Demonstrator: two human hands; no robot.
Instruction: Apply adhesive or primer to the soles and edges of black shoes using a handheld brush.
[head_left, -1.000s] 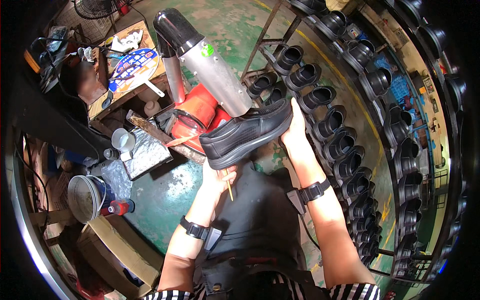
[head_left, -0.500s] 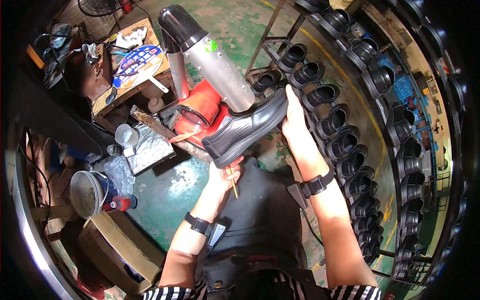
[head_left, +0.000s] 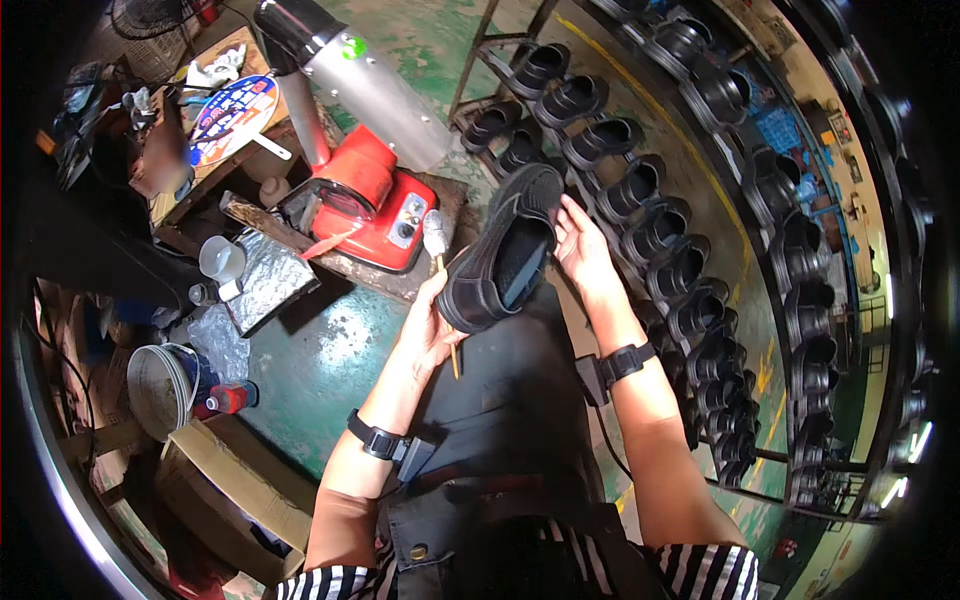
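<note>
A black leather slip-on shoe (head_left: 478,288) is held in front of my body, its opening facing up and toward me and its toe pointing away. My left hand (head_left: 428,322) grips it at the heel. The same hand also keeps hold of a thin wooden stick with a whitish wrapped tip (head_left: 434,236), which rises beside the shoe. My right hand (head_left: 586,250) is at the shoe's right side near the toe, its fingers bent against the edge. Just beyond the shoe stands a red heater machine (head_left: 385,215) with a wide metal pipe (head_left: 385,100).
Racks with rows of black shoes (head_left: 655,230) run along the right. On the left are a wooden table (head_left: 165,205) with a paddle-shaped fan (head_left: 238,108), a foil-covered board (head_left: 268,275), a plastic cup (head_left: 221,258), a bucket (head_left: 160,385), a red bottle (head_left: 230,398) and a cardboard box (head_left: 235,470).
The shoe has come away from the pipe's mouth, nearer my body, and turned so its opening faces me. My right hand has shifted from the toe tip to its side. The stick's wrapped tip now shows.
</note>
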